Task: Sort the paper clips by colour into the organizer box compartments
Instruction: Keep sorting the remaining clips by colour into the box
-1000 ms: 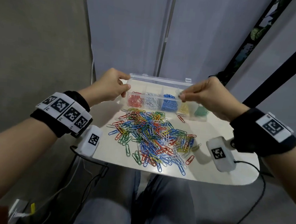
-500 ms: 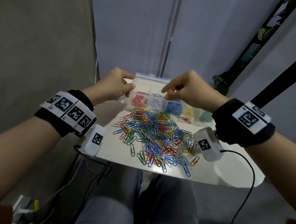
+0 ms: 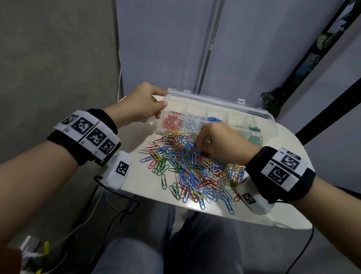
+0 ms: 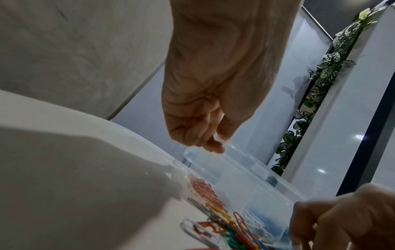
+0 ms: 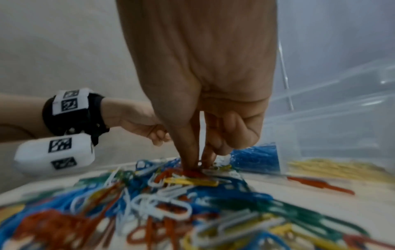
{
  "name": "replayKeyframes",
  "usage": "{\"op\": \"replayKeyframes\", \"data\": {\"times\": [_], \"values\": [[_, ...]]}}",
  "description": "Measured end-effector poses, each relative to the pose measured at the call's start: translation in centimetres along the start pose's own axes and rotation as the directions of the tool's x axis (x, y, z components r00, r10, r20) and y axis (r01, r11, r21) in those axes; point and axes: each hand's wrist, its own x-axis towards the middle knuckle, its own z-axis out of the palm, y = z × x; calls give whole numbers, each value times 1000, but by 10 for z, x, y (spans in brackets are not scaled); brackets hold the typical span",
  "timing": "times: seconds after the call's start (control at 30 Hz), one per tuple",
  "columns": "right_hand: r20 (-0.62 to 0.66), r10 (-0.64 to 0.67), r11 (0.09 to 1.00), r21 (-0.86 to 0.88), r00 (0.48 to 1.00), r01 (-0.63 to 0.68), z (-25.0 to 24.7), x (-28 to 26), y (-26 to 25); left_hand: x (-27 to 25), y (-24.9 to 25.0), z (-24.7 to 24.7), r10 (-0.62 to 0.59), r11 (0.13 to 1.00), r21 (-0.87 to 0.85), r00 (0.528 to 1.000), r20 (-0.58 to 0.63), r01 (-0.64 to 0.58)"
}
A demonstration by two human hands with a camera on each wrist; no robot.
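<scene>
A clear organizer box (image 3: 269, 119) stands at the table's far edge with its lid (image 3: 216, 101) up. Its compartments hold red (image 3: 172, 123), white (image 3: 191, 124), blue (image 3: 214, 119) and green clips (image 3: 255, 137); the yellow compartment is mostly hidden behind my right hand. A mixed pile of coloured paper clips (image 3: 189, 174) lies in front of it. My left hand (image 3: 164, 98) pinches the lid's left corner (image 4: 213, 145). My right hand (image 3: 198, 146) is down in the pile's far part, thumb and forefinger (image 5: 197, 162) pinching a red clip (image 5: 192, 172).
The small white table (image 3: 289, 187) ends just past the pile's near side, above my knees. Cables hang off its left edge (image 3: 115, 196). A leafy plant (image 3: 269, 100) stands behind the box at right. Walls close in behind and to the left.
My right hand has come down from above the box compartments toward me into the pile. The left hand has stayed at the box's left end.
</scene>
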Motion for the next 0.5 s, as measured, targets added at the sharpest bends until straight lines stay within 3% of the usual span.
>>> {"op": "replayKeyframes", "data": {"times": [0.2, 0.5], "values": [[-128, 52, 988, 153, 990, -32, -20, -12, 18, 3, -3, 0, 0, 1000, -12, 1000, 2, 0], [0, -5, 999, -45, 1000, 5, -10, -18, 23, 5, -5, 1, 7, 1000, -17, 1000, -3, -7]]}}
